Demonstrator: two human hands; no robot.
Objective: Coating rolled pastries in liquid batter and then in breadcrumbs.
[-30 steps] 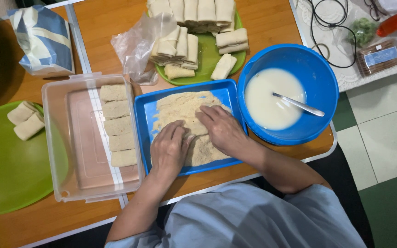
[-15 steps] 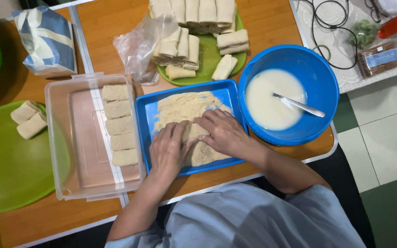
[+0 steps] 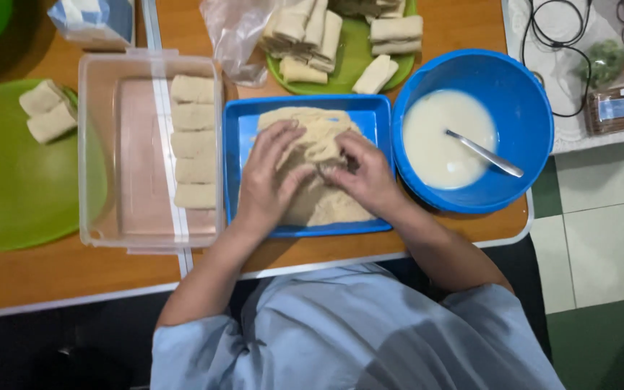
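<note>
- Blue tray (image 3: 240, 162) of crumbs (image 3: 326, 206) sits near the table edge (image 3: 326, 263), wedged between clear box (image 3: 102, 144) and bowl (image 3: 521, 108).
- Left hand (image 3: 272, 177) and right hand (image 3: 362, 173): fingers curled together, pressing a crumbed piece (image 3: 319, 148) mid-tray.

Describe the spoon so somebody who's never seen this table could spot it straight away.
Find the big blue bowl at the table's right end, beside the blue tray. The metal spoon leans inside it, in the white liquid: the only utensil here.

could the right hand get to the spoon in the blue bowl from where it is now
Probably yes: the right hand is in the blue tray, right beside the blue bowl, and the spoon handle lies uncovered in the white liquid, nothing between.
</note>
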